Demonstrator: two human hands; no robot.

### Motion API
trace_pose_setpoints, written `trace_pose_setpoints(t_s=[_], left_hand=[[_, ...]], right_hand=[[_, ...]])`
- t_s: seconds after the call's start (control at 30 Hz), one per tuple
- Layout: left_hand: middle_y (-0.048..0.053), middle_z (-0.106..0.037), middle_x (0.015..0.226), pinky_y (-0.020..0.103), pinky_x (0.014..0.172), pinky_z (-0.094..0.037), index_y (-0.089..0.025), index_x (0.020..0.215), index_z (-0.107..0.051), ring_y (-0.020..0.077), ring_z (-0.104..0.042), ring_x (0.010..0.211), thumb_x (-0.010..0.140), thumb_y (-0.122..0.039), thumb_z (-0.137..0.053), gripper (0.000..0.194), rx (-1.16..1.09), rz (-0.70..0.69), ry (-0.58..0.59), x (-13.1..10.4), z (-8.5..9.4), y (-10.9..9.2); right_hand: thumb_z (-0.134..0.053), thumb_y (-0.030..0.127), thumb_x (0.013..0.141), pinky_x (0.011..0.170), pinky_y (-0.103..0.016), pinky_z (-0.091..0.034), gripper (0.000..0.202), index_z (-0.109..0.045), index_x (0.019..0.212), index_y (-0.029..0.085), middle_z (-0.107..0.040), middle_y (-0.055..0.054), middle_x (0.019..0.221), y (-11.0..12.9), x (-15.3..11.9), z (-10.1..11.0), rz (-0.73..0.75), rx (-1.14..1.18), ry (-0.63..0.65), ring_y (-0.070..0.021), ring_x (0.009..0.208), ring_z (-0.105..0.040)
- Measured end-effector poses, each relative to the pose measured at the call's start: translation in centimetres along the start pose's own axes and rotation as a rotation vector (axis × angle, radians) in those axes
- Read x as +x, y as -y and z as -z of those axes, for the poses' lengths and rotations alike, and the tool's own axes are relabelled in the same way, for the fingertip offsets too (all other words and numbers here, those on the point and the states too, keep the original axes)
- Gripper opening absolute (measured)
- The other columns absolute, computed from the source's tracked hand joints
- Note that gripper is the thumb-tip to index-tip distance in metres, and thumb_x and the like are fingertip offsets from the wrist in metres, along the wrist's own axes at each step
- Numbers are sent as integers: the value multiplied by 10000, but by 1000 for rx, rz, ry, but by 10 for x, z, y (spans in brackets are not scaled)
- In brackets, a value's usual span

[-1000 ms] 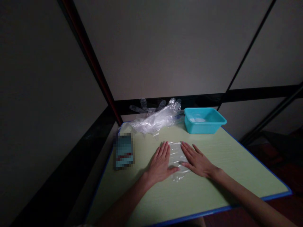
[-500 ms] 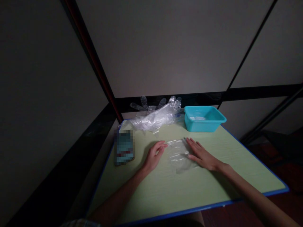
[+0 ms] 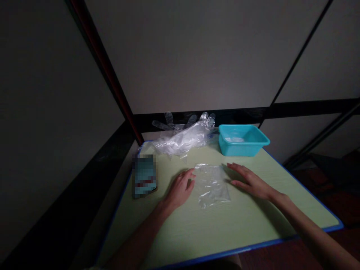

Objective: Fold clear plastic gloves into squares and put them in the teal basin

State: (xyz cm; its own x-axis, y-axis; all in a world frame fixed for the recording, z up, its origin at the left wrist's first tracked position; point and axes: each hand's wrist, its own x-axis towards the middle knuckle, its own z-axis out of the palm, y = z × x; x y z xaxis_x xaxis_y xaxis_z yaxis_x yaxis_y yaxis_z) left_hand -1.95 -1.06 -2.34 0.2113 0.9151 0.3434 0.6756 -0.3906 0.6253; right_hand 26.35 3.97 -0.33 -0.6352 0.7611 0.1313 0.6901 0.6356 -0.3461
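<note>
A roughly square piece of thin clear plastic (image 3: 212,185) lies flat and creased on the table, between my two hands. On its left side is my left hand (image 3: 181,187), fingers slightly curled and thumb apart, with the fingertips close to the plastic's edge; whether they touch it I cannot tell. My right hand (image 3: 250,182) hovers to the right of the plastic, fingers stretched out, holding nothing. Beyond the hands, a heap of clear disposable plastic gloves (image 3: 182,140) lies at the back of the table, some glove fingers sticking up.
A turquoise plastic basin (image 3: 242,149) stands at the back right, with something clear inside. At the left edge lies a blurred-out rectangular object (image 3: 144,176). The light green table (image 3: 191,232) has a blue edge and stands against wall panels (image 3: 191,67).
My right hand has lifted off the plastic and moved right. The left hand has drawn back slightly to the left. The plastic now lies uncovered and flatter.
</note>
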Motion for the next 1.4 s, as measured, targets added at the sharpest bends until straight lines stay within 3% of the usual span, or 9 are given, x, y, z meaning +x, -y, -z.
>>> trace_pose_setpoints(t_s=[0.1,0.37,0.6,1.03,1.4], left_hand=[[30,-630,950,323,857,-415,-192,1135,-436,166,-562,912,761,-131,-428,379,-19,13,-13,2,2,3],[11,-633,955,337,890,-389,-213,1145,-431,171,-540,948,759,-119,-438,397,56,-56,18,-2,1,3],[15,-623,970,327,885,-393,-204,1116,-443,171,-534,952,763,-114,-438,365,50,-35,24,-1,1,1],[22,-631,948,299,845,-414,-194,1089,-466,162,-565,909,742,-94,-460,361,-77,20,0,0,0,3],[35,-632,939,308,860,-395,-189,1084,-468,171,-559,919,738,-83,-463,361,-91,21,-22,0,-1,4]], right_hand=[[-422,500,804,1000,-455,-256,627,-245,1336,218,-318,-78,1364,-2,3,3,45,1,43,-243,1249,-262],[-486,665,647,1009,-523,-128,959,-91,1369,172,-134,-119,1415,15,14,-7,45,-53,214,-287,1287,-92],[-482,708,603,1008,-533,-93,1026,-61,1371,173,-100,-123,1419,13,15,-7,18,-65,316,-302,1287,-53],[-498,646,660,1017,-508,-78,976,8,1369,206,-46,-98,1429,2,13,-5,45,43,239,-282,1292,-28],[-516,673,615,1003,-548,-54,1016,-54,1372,177,-102,-132,1420,8,18,-7,4,27,308,-305,1288,-34]])
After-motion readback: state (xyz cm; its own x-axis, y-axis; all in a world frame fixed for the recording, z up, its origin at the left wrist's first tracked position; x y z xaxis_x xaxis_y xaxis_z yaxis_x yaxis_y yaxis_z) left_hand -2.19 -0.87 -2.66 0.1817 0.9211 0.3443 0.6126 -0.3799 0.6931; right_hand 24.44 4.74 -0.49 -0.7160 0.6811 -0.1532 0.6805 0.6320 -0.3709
